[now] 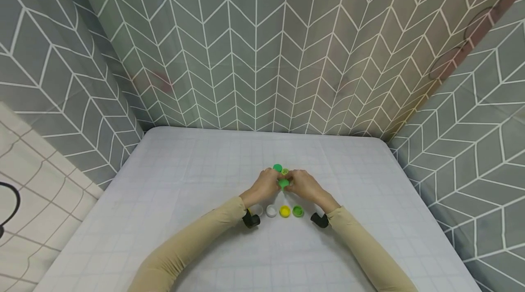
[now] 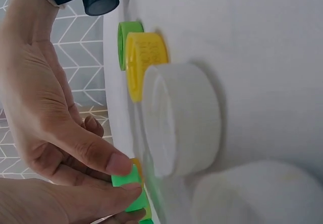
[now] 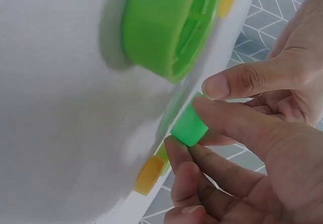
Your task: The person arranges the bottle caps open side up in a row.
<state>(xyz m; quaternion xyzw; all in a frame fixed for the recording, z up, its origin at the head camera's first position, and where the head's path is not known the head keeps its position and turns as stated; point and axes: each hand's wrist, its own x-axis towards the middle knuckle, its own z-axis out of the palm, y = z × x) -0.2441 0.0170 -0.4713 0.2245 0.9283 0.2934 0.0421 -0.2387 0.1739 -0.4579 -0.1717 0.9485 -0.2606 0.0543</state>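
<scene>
Over the white table, both hands meet at a bright green bottle cap (image 1: 283,183). My left hand (image 1: 267,184) pinches it from the left. From the right, my right hand (image 1: 305,186) pinches the same cap, thumb and fingertips on its side. The right wrist view has this green cap (image 3: 190,125) tilted between the fingertips of both hands. Just beyond the fingers lie another green cap (image 1: 277,167) and a small yellow-green cap (image 1: 285,171). The right wrist view also gives an orange-yellow cap (image 3: 150,175) past the fingers.
Nearer than the hands, a row of caps lies on the table (image 1: 205,246): a white cap (image 1: 271,211), a yellow cap (image 1: 285,211), a green cap (image 1: 298,211), and another whitish one (image 1: 257,210) beside the left wrist. Patterned curtains (image 1: 254,55) surround the table.
</scene>
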